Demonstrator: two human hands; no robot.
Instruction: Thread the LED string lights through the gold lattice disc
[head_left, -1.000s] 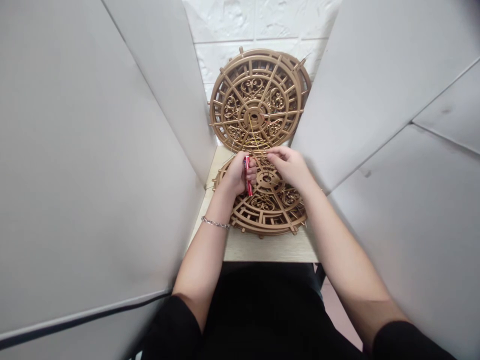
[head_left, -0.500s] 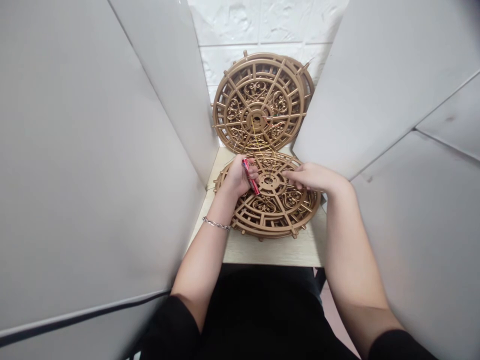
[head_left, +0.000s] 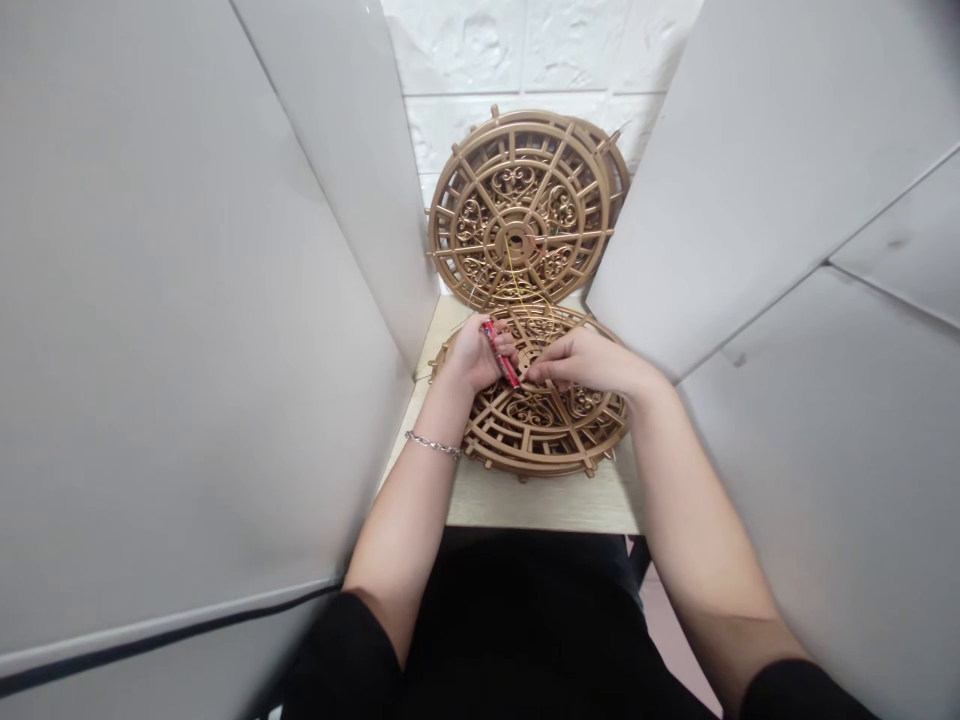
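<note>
The left hand (head_left: 466, 357) is clenching its grip on a small red cylindrical tool (head_left: 501, 354) just left of the hub of the flat gold openwork disc (head_left: 540, 432) — the right hand (head_left: 589, 362) is pinching thin yellow wire (head_left: 513, 275) at that hub — steady tension seems wisest

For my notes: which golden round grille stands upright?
The far grille, leaning on the wall. The near grille lies flat on the table under the left hand, gripping a red tool, and right hand.
</note>
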